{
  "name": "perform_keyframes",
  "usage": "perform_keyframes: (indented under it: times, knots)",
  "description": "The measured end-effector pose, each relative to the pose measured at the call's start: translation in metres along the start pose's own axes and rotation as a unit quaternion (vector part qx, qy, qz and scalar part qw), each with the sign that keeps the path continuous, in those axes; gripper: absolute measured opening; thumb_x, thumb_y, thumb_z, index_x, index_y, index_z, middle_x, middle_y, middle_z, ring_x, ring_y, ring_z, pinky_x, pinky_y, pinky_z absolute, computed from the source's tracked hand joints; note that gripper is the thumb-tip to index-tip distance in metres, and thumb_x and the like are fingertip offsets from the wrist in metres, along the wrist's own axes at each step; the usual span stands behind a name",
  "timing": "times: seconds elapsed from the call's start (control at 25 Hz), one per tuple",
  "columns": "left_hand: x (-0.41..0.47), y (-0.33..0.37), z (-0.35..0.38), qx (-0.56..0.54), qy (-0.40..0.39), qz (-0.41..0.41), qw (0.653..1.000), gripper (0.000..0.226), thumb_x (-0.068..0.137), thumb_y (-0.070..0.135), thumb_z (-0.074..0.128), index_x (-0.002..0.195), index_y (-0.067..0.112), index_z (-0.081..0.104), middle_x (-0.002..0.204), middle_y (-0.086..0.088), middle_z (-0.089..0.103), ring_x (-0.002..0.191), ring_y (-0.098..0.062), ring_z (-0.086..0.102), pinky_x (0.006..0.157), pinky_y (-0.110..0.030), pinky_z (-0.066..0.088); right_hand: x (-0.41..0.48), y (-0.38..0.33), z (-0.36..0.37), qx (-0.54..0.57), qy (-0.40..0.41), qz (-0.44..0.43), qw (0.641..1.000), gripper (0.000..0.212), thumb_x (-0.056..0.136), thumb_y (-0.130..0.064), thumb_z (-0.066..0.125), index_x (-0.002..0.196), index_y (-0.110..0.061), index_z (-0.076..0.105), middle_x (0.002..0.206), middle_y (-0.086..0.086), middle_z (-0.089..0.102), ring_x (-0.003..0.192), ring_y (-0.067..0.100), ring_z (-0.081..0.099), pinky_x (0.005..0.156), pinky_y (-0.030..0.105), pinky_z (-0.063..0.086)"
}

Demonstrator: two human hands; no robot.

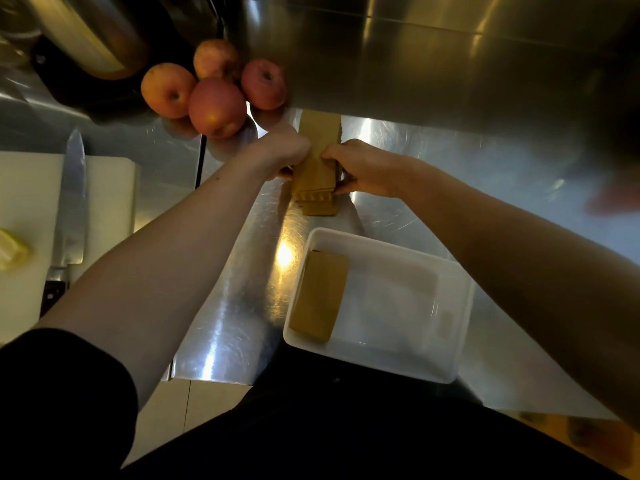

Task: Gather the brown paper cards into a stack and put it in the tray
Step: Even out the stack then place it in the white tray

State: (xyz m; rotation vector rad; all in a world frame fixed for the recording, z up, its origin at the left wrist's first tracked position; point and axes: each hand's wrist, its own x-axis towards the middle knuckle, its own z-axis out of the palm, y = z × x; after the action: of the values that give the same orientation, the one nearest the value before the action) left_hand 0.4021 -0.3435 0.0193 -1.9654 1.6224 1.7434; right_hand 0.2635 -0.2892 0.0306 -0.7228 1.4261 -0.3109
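A bundle of brown paper cards (315,178) stands between my two hands on the steel counter, its lower edges fanned out unevenly. My left hand (284,150) grips the bundle's left side. On the right side, my right hand (360,168) pinches it with thumb and fingers. Behind the bundle, one more brown card (320,128) lies flat against the steel back wall. A white plastic tray (446,372) sits nearer to me at the counter's front edge, with a brown card stack (320,296) lying along its left side.
Several red apples (214,88) crowd the back of the counter, left of my hands. A white cutting board (24,209) at the far left carries a large knife (71,202) and a yellow piece of food (12,251). A dark appliance (86,36) stands at the back left.
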Motion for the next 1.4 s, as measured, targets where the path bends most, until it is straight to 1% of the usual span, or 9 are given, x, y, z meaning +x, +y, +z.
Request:
perform_keyframes:
  times: [0.12,0.28,0.44,0.56,0.68,0.8,0.96,1.28,1.4]
  knots:
    - [0.002,0.001,0.005,0.03,0.005,0.012,0.999,0.017,0.092,0.004,0.048,0.108,0.003,0.055,0.105,-0.013,0.058,0.095,-0.026,0.06,0.066,-0.029,0.051,-0.001,0.003,0.001,0.022,0.006,0.001,1.0,0.044,0.101,-0.03,0.044,0.139,-0.012,0.033,0.111,0.002,0.056,0.101,0.019,0.059,0.094,0.037,0.052]
    - [-0.003,0.007,0.01,0.069,0.017,0.001,0.997,0.015,0.087,0.0,0.043,0.076,0.006,0.05,0.093,-0.018,0.055,0.077,-0.026,0.057,0.063,-0.029,0.044,-0.004,0.006,-0.001,0.015,0.025,0.018,0.999,0.045,0.1,-0.033,0.044,0.139,-0.014,0.032,0.11,0.002,0.053,0.108,0.025,0.055,0.09,0.036,0.051]
    - [-0.008,0.012,0.015,0.018,-0.018,-0.027,0.999,0.015,0.091,0.008,0.043,0.103,0.006,0.052,0.108,-0.016,0.056,0.098,-0.029,0.056,0.089,-0.037,0.049,-0.008,0.006,-0.003,0.033,0.024,0.034,0.999,0.049,0.099,-0.038,0.046,0.14,-0.015,0.033,0.113,0.003,0.053,0.105,0.024,0.055,0.091,0.038,0.051]
    - [-0.012,0.012,0.018,0.0,-0.035,-0.032,0.999,0.032,0.094,0.029,0.044,0.117,0.009,0.052,0.119,-0.014,0.056,0.104,-0.03,0.055,0.095,-0.039,0.046,-0.01,0.01,0.001,0.045,0.038,0.047,0.997,0.053,0.098,-0.042,0.046,0.142,-0.016,0.034,0.12,0.004,0.052,0.112,0.027,0.053,0.102,0.046,0.046]
    - [-0.01,0.009,0.02,0.015,-0.059,-0.025,0.998,0.047,0.095,0.046,0.045,0.125,0.011,0.053,0.12,-0.011,0.058,0.108,-0.03,0.057,0.094,-0.039,0.047,-0.012,0.014,0.005,0.114,0.066,0.048,0.99,0.05,0.099,-0.035,0.048,0.143,-0.016,0.034,0.124,0.006,0.054,0.112,0.028,0.055,0.101,0.048,0.046]
    - [-0.006,0.002,0.019,-0.007,-0.048,-0.021,0.999,0.059,0.089,0.054,0.056,0.128,0.01,0.051,0.118,-0.009,0.062,0.105,-0.027,0.062,0.095,-0.041,0.051,-0.017,0.018,0.007,0.17,0.063,0.04,0.983,0.044,0.098,-0.03,0.051,0.137,-0.015,0.038,0.102,0.005,0.059,0.09,0.023,0.06,0.085,0.041,0.054]
    - [-0.006,-0.005,0.014,-0.075,-0.051,-0.041,0.995,0.078,0.076,0.05,0.075,0.134,0.008,0.045,0.122,-0.011,0.062,0.104,-0.027,0.064,0.09,-0.044,0.055,-0.023,0.02,0.01,0.18,0.06,0.032,0.981,0.043,0.099,-0.028,0.05,0.138,-0.015,0.036,0.093,0.001,0.054,0.082,0.019,0.057,0.077,0.037,0.053]
    - [-0.012,-0.015,0.02,-0.204,-0.073,-0.058,0.975,0.06,0.079,0.03,0.077,0.123,0.005,0.044,0.104,-0.007,0.062,0.089,-0.019,0.063,0.065,-0.032,0.055,-0.022,0.031,0.004,0.157,0.036,0.012,0.987,0.042,0.098,-0.026,0.05,0.136,-0.017,0.034,0.098,-0.001,0.053,0.088,0.019,0.057,0.078,0.035,0.054]
    - [-0.015,-0.02,0.021,-0.201,-0.084,-0.059,0.974,0.061,0.079,0.031,0.078,0.123,0.004,0.046,0.105,-0.008,0.064,0.092,-0.02,0.065,0.068,-0.032,0.056,-0.019,0.037,0.003,0.135,0.031,0.002,0.99,0.043,0.098,-0.026,0.05,0.137,-0.015,0.035,0.109,0.001,0.055,0.096,0.021,0.058,0.084,0.037,0.054]
